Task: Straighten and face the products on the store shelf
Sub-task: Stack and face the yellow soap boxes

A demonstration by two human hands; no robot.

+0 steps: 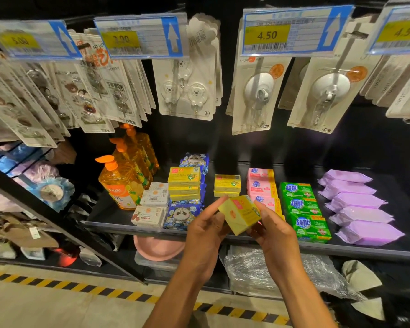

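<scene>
A small yellow soap box (240, 213) is held tilted, one corner down, between both grips, just above the front edge of the shelf (365, 250). Its left end is pinched by the left grip (206, 229); the right grip (273, 230) is curled round its right side. The box is judged light and stiff, a slick printed carton whose corners could be dented. It is best taken by its short ends, so that the printed face is left free to be turned outward.

Just beyond the grips stands a low stack of matching yellow boxes (227, 185), probably where the box belongs. A taller yellow stack (184, 183) stands left of it, above panda-print packs (181, 216). Pink soap packs (262, 185) lie close behind the right grip, with green soap packs (304, 209) further right. Carded hooks (258, 91) hang well above the grips.
</scene>
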